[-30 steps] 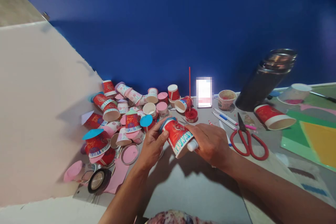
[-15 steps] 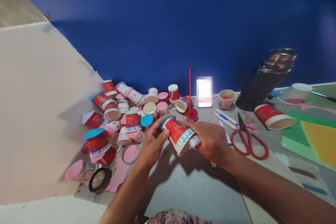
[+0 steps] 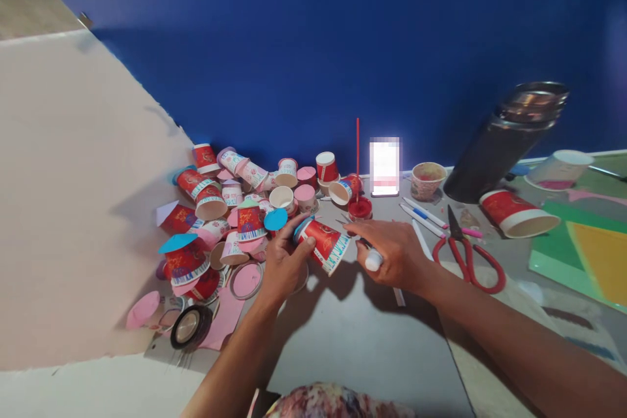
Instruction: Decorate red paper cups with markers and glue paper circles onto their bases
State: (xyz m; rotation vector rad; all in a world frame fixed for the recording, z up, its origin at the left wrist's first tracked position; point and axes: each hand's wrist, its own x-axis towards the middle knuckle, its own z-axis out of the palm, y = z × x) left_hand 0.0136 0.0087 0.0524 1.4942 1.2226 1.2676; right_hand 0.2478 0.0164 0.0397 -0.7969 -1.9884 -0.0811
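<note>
Blue wall (image 3: 313,46) filled the top of the frame, grey worktop (image 3: 353,346) below with pale board (image 3: 73,209) at left. Left hand (image 3: 283,261) gripped red paper cup (image 3: 323,245) at centre frame, cup tilted with its open rim toward lower right, blue disc on its base. Right hand (image 3: 392,251) was closed around white glue stick (image 3: 373,259), tip pointing down toward the viewer. Change vs half a second ago: glue tip had come off the cup rim and the right hand had drawn slightly right, so cup and stick were now apart; judged the gluing pass on that rim was finished or paused. Pile of cups (image 3: 235,209) sat left of centre, tape roll (image 3: 191,326) lower left, red scissors (image 3: 467,255) and pens (image 3: 424,215) right of the hands, dark flask (image 3: 504,144) upper right, coloured paper sheets (image 3: 588,255) far right. Phone (image 3: 385,166) screen was blurred out. Inside of held cup not visible; glue on rim too small to tell; right fingertips partly hidden behind stick; patterned cloth cut off at bottom edge
</note>
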